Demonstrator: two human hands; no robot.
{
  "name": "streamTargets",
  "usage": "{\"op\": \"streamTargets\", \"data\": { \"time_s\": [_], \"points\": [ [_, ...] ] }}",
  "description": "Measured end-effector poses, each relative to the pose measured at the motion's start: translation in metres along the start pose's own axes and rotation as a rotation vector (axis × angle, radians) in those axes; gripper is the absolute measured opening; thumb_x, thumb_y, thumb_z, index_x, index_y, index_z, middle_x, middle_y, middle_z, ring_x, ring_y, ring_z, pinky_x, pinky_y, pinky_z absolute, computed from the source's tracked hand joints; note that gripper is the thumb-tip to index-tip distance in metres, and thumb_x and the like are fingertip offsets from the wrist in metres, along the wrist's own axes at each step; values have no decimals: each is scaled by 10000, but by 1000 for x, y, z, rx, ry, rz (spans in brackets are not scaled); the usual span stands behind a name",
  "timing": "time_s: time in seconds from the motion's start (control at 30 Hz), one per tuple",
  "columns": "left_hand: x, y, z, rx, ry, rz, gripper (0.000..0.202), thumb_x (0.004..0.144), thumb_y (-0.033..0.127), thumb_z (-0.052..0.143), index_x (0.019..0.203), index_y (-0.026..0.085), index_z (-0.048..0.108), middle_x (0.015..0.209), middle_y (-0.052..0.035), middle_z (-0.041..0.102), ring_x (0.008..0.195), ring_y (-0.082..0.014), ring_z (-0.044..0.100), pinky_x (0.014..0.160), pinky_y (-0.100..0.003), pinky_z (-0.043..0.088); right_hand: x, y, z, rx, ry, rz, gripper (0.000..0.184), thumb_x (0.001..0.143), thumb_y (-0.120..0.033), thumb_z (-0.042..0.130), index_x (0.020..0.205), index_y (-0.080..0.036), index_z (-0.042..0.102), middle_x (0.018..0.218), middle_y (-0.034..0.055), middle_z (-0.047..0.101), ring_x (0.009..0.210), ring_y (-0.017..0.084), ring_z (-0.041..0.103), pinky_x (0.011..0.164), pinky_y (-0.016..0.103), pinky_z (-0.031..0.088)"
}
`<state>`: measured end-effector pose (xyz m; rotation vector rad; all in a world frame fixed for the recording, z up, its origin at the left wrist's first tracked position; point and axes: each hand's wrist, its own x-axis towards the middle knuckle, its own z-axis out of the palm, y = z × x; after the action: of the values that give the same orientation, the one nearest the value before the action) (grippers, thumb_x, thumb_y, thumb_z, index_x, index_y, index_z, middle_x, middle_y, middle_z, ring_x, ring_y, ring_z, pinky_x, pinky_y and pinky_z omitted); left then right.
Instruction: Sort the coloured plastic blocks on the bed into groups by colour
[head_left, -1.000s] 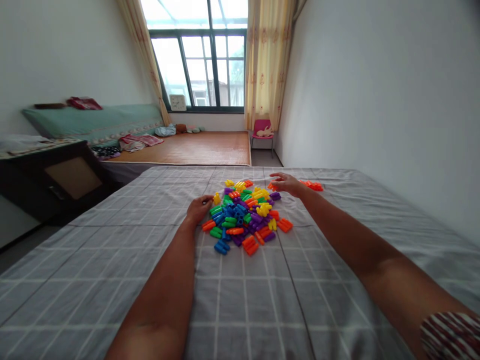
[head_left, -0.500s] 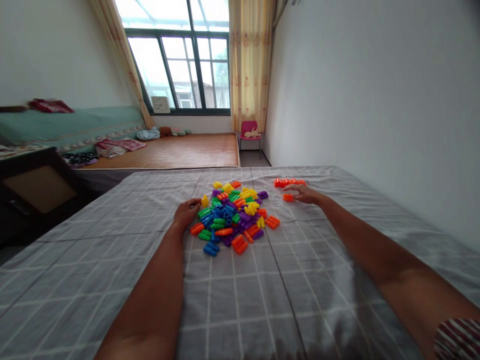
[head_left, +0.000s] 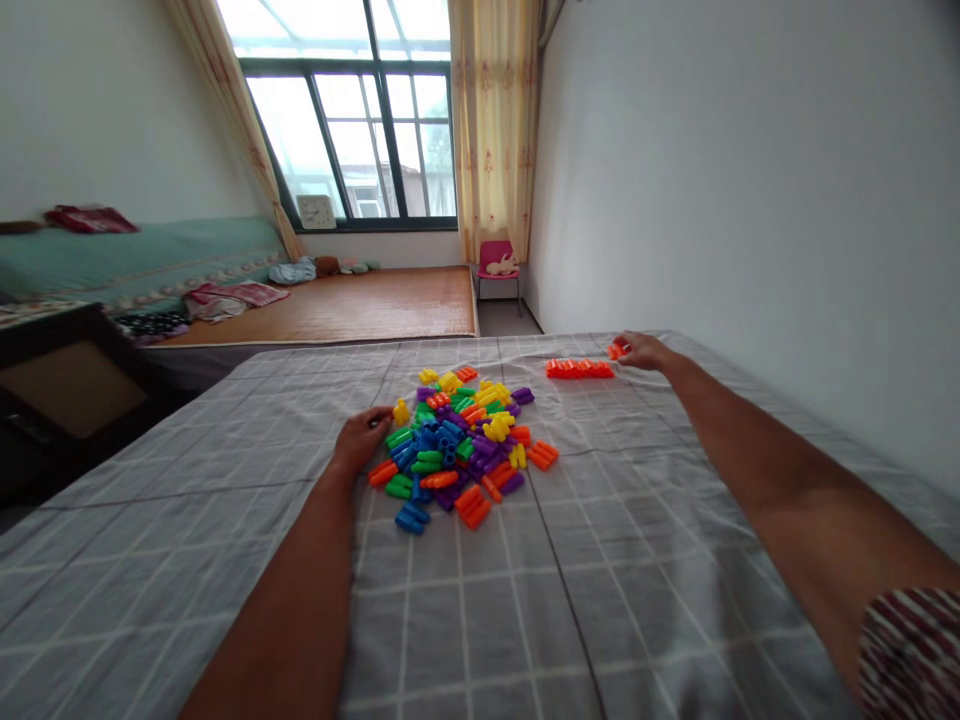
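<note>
My right hand [head_left: 643,352] is closed in a pinch on an orange plastic building piece [head_left: 616,351], just past the right end of a row of orange pieces [head_left: 579,369]. That row lies side by side on the bed sheet. On the left, my left hand [head_left: 364,436] has its fingertips closed at a yellow plastic building piece [head_left: 401,411], at the left edge of a mixed pile [head_left: 450,440]. The pile holds blue, green, purple, orange and yellow pieces shaped like joined tubes.
A grey checked sheet [head_left: 645,560] covers the bed under everything. The white wall [head_left: 735,200] runs along the right. Beyond the bed are a pink chair [head_left: 495,256], a mat-covered platform [head_left: 375,300] and a window. A dark cabinet [head_left: 67,380] stands left.
My right hand has picked up the loose orange piece in front of the row and carried it back and right to the row's far end. My left hand stays by the yellow piece.
</note>
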<state>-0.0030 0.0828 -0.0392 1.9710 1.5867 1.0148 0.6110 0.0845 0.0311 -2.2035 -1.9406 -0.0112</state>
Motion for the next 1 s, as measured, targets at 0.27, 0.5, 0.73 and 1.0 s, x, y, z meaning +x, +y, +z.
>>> {"op": "streamTargets", "data": {
  "time_s": [0.27,0.5,0.73,1.0],
  "points": [
    [-1,3,-2,15,-4,-12,372,728,424,575,979,211,746,967,-30,767,905,-225,693,811,-283,535,23,1,24,-14,-38,-81,529,670,-153,636,1196,-166,689,1224,98,683,1091,230,651,946,290,493],
    [-1,1,-2,13,-6,-6,390,738,434,571,1001,204,743,992,-40,763,899,-228,696,790,-284,534,26,-3,34,22,-97,-130,537,688,-169,635,1225,-166,667,1226,102,683,1034,214,675,907,282,510],
    [0,-2,-1,8,-7,9,400,745,437,570,1014,198,744,983,-41,764,899,-225,694,818,-288,532,17,1,21,77,-81,-90,625,695,-132,623,1320,-157,596,1312,113,630,953,191,693,828,262,540],
    [0,-4,3,11,3,9,386,778,399,544,1041,198,743,1013,-46,759,933,-223,694,811,-284,532,-4,-89,12,134,230,-244,410,831,-120,499,1213,-150,646,1224,97,673,928,179,676,916,294,501]
  ]
}}
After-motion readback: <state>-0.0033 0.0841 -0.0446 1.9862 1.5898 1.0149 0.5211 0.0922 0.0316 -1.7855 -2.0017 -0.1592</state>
